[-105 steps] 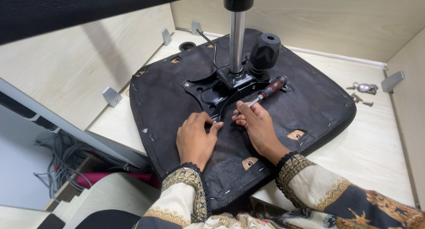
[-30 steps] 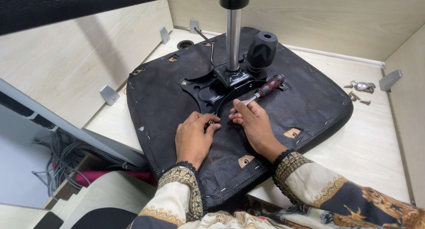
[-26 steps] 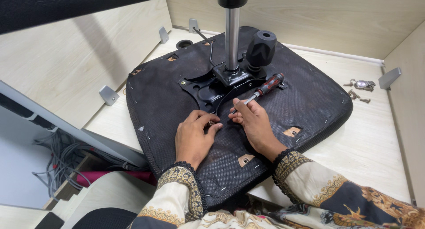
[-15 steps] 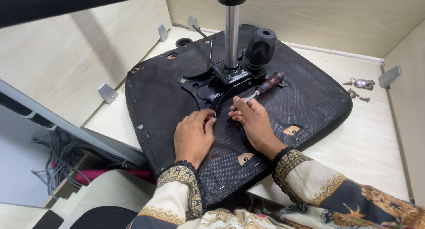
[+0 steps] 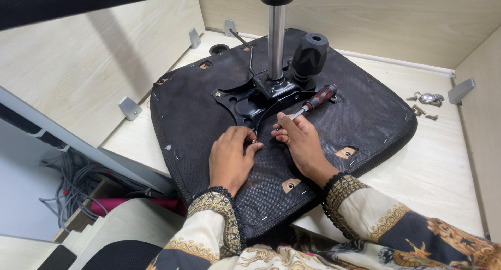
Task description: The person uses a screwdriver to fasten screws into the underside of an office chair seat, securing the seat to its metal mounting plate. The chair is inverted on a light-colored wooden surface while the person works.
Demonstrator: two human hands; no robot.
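A bundle of grey cables (image 5: 78, 181) hangs below the edge of a pale wooden desk (image 5: 443, 160) at far left, with a small metal bracket (image 5: 129, 108) fixed to the upright panel above. On the desk lies an upturned black chair seat (image 5: 198, 108), its fabric underside facing up and a black metal mounting plate (image 5: 245, 100) near its centre. The person's left hand (image 5: 230, 157) rests palm down on the fabric just in front of the plate, its fingertips pinched on what appears to be a small screw (image 5: 254, 142). Rising from the plate is a silver gas-lift column (image 5: 276, 43), with a black knob (image 5: 310, 53) just beside it. The right hand (image 5: 300, 142), close beside the left, is curled around the shaft of a screwdriver (image 5: 313, 102) with a red-and-black handle, its tip pointing down toward the plate's front edge. At far right, well apart from the seat, loose screws (image 5: 424, 105) lie on the desk near another bracket (image 5: 461, 90).
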